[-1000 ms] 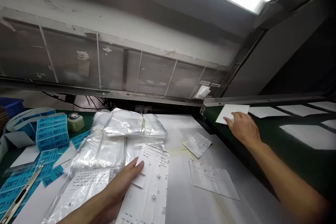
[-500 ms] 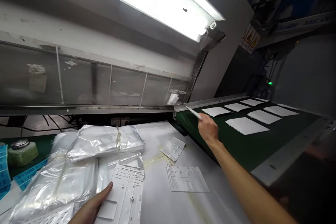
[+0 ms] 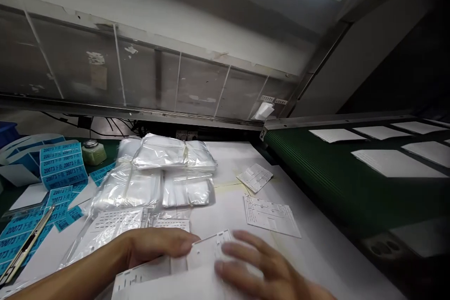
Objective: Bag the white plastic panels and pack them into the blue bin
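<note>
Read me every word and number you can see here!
"20073" is on the bright blue rectangular labels, and the marks after it are too blurred to read.
The print on the white paper sheets on the green conveyor belt is too small to read.

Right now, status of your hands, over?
Left hand, right hand both on white plastic panel. Clear plastic bags just beyond it, not blocking.

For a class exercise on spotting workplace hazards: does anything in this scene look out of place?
Yes. A bare-lying utility knife rests loose on the blue labels at the left, where a hand could easily catch it. A white scrap also sticks out at the right end of the clear panel.
</note>
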Tool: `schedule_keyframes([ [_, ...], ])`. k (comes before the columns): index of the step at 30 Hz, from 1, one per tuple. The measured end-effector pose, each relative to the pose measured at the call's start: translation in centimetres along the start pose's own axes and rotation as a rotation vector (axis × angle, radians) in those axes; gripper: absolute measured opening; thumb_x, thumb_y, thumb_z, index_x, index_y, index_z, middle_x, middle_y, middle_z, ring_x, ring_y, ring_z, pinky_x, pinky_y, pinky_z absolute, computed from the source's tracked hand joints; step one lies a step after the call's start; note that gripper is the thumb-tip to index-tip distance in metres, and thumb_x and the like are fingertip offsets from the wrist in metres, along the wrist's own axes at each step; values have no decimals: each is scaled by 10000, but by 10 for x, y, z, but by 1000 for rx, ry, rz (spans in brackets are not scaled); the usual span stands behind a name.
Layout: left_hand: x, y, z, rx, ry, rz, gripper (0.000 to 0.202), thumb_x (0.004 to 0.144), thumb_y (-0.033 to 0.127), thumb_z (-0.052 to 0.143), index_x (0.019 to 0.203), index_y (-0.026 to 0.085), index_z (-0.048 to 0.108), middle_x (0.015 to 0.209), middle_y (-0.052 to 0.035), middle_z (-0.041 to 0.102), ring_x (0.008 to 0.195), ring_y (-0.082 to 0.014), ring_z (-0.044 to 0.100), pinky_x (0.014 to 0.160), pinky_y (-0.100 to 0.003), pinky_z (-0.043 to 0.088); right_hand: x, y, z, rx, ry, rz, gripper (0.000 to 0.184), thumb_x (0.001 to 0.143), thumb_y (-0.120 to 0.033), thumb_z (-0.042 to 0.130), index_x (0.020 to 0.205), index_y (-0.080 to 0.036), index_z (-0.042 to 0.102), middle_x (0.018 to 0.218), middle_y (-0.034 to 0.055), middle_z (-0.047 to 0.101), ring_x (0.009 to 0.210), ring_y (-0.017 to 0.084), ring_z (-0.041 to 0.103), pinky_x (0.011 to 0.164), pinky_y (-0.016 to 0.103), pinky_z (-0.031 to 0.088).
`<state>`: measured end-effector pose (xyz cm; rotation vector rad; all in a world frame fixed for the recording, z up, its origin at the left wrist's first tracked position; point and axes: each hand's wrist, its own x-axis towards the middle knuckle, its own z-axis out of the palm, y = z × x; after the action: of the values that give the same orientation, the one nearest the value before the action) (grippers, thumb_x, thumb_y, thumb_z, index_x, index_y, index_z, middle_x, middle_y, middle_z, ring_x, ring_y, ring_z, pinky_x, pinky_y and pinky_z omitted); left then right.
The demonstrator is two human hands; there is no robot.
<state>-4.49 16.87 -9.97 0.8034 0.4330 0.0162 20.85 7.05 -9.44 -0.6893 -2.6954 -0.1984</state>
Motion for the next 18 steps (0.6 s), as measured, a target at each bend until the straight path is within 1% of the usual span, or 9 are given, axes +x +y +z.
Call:
schedule_keyframes([
  [2,2,-1,1,84,-30,-10,645,603,369,803,1177,154,600,1052,-124,699,1077,-339,601,888,-426,508,2,15,3,-101,-89,63,497,875,-253,536,1350,-341,421,1326,42,540,1265,281,446,1058,506,373],
  [5,11,-6,-2,153,33,37,602,657,227,766,1221,199,557,1037,-96,704,1022,-322,634,886,-456,506,-2,32,-1,-148,-185,435,628,854,-104,486,1415,-320,302,1424,89,420,1303,306,386,1017,564,392],
  [7,19,-8,-3,137,52,94,589,674,214,746,1227,198,546,1034,-97,702,989,-319,647,847,-449,523,-11,42,-10,-73,-184,708,689,843,-222,552,1439,-328,224,1419,90,431,1270,338,426,986,611,401],
  [9,26,-9,-3,100,43,140,612,684,207,733,1256,191,516,1046,-107,694,982,-317,649,807,-420,535,-24,50,-19,83,-132,956,743,788,-403,634,1424,-368,250,1385,71,477,1240,361,452,969,640,397],
  [11,31,-7,-1,72,48,191,628,716,214,708,1296,185,471,1063,-120,682,950,-304,659,768,-385,538,-37,51,-19,318,64,1164,645,774,-490,629,1359,-384,376,1314,61,547,1208,341,489,971,606,408],
  [13,35,-4,3,66,123,274,619,768,245,668,1334,195,420,1098,-124,664,900,-276,670,762,-375,532,-43,41,-4,653,424,1304,494,825,-532,545,1276,-345,468,1228,73,605,1133,301,560,955,545,444],
  [14,38,-2,6,76,181,324,615,795,266,645,1351,208,391,1131,-123,648,899,-265,666,781,-384,526,-40,32,9,830,628,1340,456,854,-546,487,1248,-316,482,1193,85,623,1086,285,594,938,519,463],
  [15,42,0,10,97,238,368,615,815,290,626,1367,223,363,1163,-119,630,911,-261,658,802,-400,520,-34,22,23,1036,757,1338,460,877,-562,424,1253,-301,467,1198,95,619,1058,278,612,905,506,487],
  [18,56,4,23,249,282,471,603,844,335,587,1382,241,331,1215,-107,592,1004,-278,609,854,-432,499,-3,-4,62,1388,927,1325,491,894,-564,380,1295,-283,409,1217,97,606,1037,275,618,821,468,528],
])
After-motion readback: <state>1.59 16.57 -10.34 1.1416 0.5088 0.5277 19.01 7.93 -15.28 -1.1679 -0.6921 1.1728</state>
